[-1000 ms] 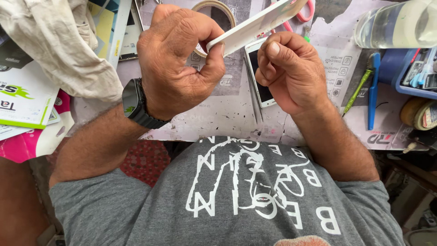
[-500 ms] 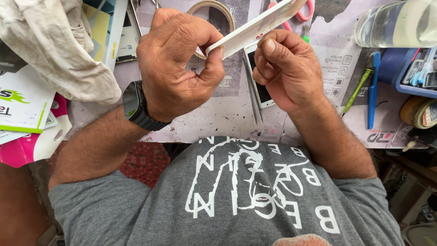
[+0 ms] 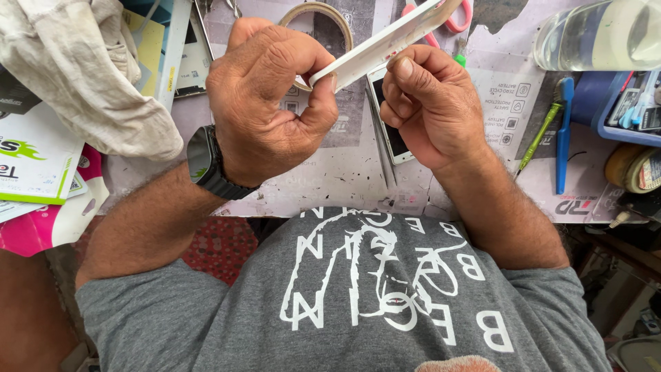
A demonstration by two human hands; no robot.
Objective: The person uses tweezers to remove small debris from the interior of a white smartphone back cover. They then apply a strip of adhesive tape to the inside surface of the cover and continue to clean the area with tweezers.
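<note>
My left hand point(image 3: 272, 103), a dark watch on its wrist, grips the near end of a flat white phone case point(image 3: 385, 43) that slants up toward the top edge. My right hand point(image 3: 430, 103) is curled beside it, its thumb pressed against the underside edge of the case. Below my right hand a white phone point(image 3: 389, 131) lies flat on the worn work mat point(image 3: 344, 179), partly hidden by my fingers. A roll of tape point(image 3: 313, 14) lies just behind my left hand.
A beige cloth point(image 3: 82, 76) and printed boxes point(image 3: 34, 158) crowd the left side. On the right lie a green tool point(image 3: 540, 134), a blue toothbrush point(image 3: 563, 131), a clear bottle point(image 3: 599, 34), a blue tray point(image 3: 630, 110) and tape rolls point(image 3: 633, 169). Pink-handled scissors point(image 3: 458, 17) sit at the back.
My right thumb has slid up along the case edge and both hands have shifted slightly. The case stays held at the same slant.
</note>
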